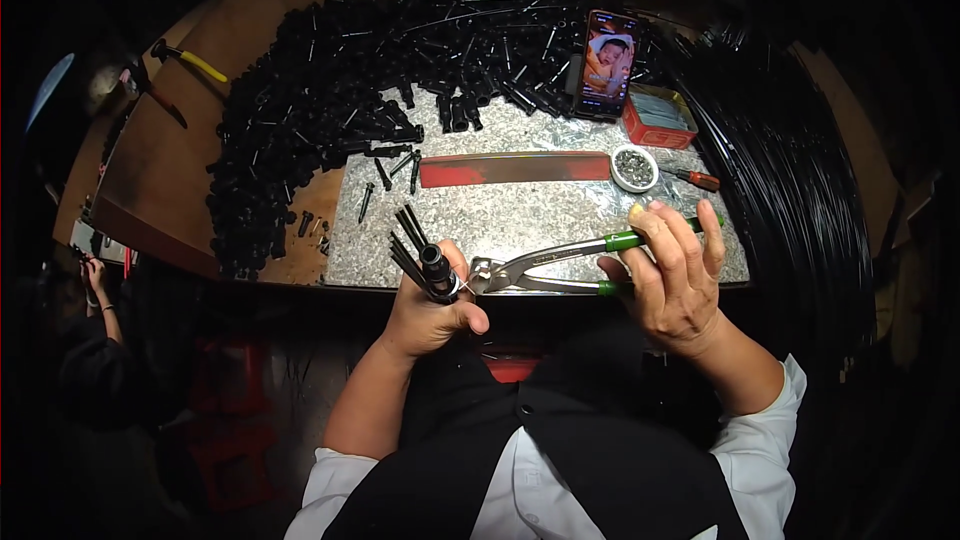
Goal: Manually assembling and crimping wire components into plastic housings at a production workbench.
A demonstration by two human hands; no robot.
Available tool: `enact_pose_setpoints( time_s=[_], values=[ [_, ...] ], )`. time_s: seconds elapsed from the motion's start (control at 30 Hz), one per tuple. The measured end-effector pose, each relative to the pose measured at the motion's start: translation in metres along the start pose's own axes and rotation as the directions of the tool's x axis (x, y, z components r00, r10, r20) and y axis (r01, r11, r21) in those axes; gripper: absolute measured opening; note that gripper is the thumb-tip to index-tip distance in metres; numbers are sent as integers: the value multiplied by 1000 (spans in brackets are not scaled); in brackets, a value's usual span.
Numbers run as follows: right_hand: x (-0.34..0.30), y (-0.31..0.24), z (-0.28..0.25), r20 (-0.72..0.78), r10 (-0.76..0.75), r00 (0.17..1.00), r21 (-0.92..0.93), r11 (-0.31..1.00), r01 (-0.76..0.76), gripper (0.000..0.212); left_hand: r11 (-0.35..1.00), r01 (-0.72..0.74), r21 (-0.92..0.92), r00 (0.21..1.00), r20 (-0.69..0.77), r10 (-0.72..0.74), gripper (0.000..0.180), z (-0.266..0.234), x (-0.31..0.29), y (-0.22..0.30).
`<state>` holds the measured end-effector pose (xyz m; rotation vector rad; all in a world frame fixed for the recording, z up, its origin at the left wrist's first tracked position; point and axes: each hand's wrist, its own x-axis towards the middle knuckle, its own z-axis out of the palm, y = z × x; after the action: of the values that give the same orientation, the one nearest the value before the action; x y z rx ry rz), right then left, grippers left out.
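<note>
Left hand (425,322): closed around 1 bundle of slender black rods and tubular black fittings (434,260), over the near edge of the speckled grey counter (480,215); probably light, stiff, smooth; best gripped round the middle. Steel pincers with green grips (545,259): likely rigid, moderately heavy; hold by the grips. Right hand (675,290): half open, fingers and thumb on the parted grips. Surface: heaped black parts (430,50) behind. Room: dark.

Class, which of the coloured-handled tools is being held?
The green-handled pincers, in the right hand; the yellow-handled tool and red-handled screwdriver are untouched.
</note>
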<state>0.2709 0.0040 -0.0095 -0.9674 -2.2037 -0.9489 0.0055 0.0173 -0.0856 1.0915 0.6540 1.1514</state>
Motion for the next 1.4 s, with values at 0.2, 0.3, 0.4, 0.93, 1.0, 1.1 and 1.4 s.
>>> enact_pose_setpoints(
  time_s=[0.2,0.3,0.4,0.93,1.0,1.1,1.4],
  values=[
    [0,-1,-2,45,-15,999,10,1000,14,21,992,-11,129,999,-36,16,66,-1,2,-3],
    [0,0,-1,31,-22,999,35,999,21,21,991,-27,129,998,-47,33,66,1,2,-1],
    [3,3,-3,50,-43,998,79,996,39,23,981,-19,194,999,-45,28,65,2,3,1],
    [-7,5,-11,530,-101,842,683,639,-353,32,984,-77,159,996,61,68,53,4,1,3],
    [-10,3,-13,581,-106,807,705,561,-434,30,977,-78,197,994,91,61,55,1,0,1],
    [-14,2,-13,640,-108,761,713,454,-534,29,969,-100,224,990,116,75,56,-2,1,-3],
    [-14,11,-8,806,-513,294,256,-146,-956,20,956,-161,246,953,291,86,67,1,3,14]
  ],
)
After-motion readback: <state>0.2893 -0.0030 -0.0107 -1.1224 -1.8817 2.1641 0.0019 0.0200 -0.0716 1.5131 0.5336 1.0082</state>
